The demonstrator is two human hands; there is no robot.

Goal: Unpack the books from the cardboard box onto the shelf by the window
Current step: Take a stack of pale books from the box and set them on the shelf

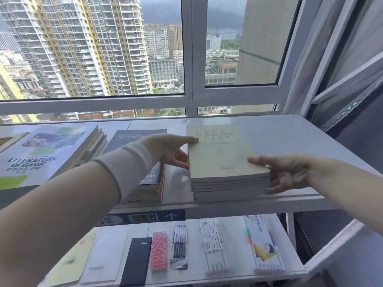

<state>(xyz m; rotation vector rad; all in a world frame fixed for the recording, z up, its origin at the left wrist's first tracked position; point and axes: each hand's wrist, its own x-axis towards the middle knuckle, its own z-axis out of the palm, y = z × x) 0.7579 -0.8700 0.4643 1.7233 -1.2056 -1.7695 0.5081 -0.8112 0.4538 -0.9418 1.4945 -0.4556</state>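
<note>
Head view: a stack of pale cream paperback books [226, 162] lies flat on the glossy white top shelf [290, 137] under the grey-framed window [190, 100]; the cardboard box is not in view.
Landmark: everything below is placed relative to that cream stack.
Risk of a skewed stack: the lower books sit slightly stepped out from the top one, so an uneven push from either side could, I judge, fan them apart.
Risk at the edge: the stack's near end lies close to the shelf's front lip, so a pull toward the person could tip it onto the lower shelf [228, 224].
Risk to neighbours: the dark blue book pile [149, 179] lies just left of the stack, and a leftward shove could bump it.
Left hand [167, 151]: arm in a white sleeve, grip spread, fingertips touching the stack's left edge.
Right hand [288, 172]: grip spread, thumb on the top cover, fingers against the right near corner.
</note>
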